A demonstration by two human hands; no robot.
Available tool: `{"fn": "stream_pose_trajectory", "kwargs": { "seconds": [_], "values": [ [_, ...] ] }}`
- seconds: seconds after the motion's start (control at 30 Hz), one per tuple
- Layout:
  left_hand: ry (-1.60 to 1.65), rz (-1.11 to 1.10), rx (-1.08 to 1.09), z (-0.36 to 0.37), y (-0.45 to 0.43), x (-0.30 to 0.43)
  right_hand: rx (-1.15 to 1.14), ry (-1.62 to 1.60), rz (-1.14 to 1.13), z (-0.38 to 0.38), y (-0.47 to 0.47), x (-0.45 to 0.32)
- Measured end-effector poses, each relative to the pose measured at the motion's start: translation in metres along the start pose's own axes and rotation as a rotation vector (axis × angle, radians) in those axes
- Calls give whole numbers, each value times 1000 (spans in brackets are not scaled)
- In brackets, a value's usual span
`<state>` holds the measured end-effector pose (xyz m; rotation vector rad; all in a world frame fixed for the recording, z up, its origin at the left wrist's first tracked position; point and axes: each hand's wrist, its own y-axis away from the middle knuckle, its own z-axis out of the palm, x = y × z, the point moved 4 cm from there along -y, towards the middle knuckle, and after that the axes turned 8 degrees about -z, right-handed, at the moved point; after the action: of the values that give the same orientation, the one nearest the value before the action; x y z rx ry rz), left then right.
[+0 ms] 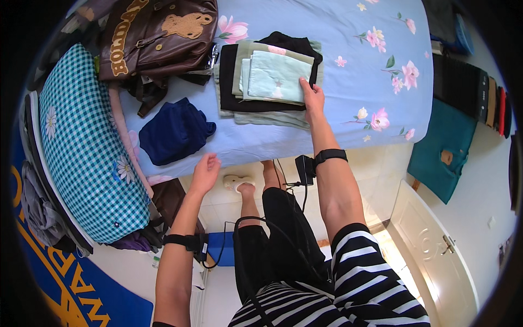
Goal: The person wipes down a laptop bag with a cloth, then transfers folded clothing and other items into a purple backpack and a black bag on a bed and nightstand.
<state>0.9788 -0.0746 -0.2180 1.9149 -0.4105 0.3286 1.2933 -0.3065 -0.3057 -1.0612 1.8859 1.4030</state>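
A pile of folded clothes sits on the bed, topped by a pale mint folded garment (276,73) with a small star print. Below it show a sage-green folded garment (239,69), a black one (229,88) and more grey-green layers (265,118). My right hand (314,96) is at the mint garment's right edge, thumb on its top; whether the fingers grip it is hard to see. Near the bed's front edge, my left hand (206,171) holds nothing, its fingers loosely curled. Just beyond it lies a bundled navy-blue garment (175,131), apart from the hand.
A brown leather backpack (163,45) with a bear patch lies at the bed's back left. The blue floral bedsheet (347,81) spreads beneath everything. At left is a teal checked pillow (90,147). Black cables (282,237) hang from my arm straps across my body.
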Motion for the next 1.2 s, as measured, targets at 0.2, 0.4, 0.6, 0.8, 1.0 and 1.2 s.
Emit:
{"fn": "stream_pose_trajectory", "kwargs": {
  "seconds": [0.2, 0.4, 0.6, 0.8, 1.0, 1.2],
  "values": [
    [177, 90, -103, 24, 1, 94, -425, -673, 314, 24, 29, -50],
    [-237, 803, 552, 21, 9, 195, -467, -319, -138, 73, 126, -110],
    [204, 667, 596, -27, 3, 208, -554, -485, -225, 69, 149, -146],
    [234, 635, 666, -60, -22, 161, -968, -577, 138, 4, 99, -59],
    [861, 271, 582, -75, -25, 114, 236, -151, 148, -129, -4, 60],
    [997, 186, 608, -88, -1, 108, -427, -108, 318, -71, -16, 19]
  ]
}}
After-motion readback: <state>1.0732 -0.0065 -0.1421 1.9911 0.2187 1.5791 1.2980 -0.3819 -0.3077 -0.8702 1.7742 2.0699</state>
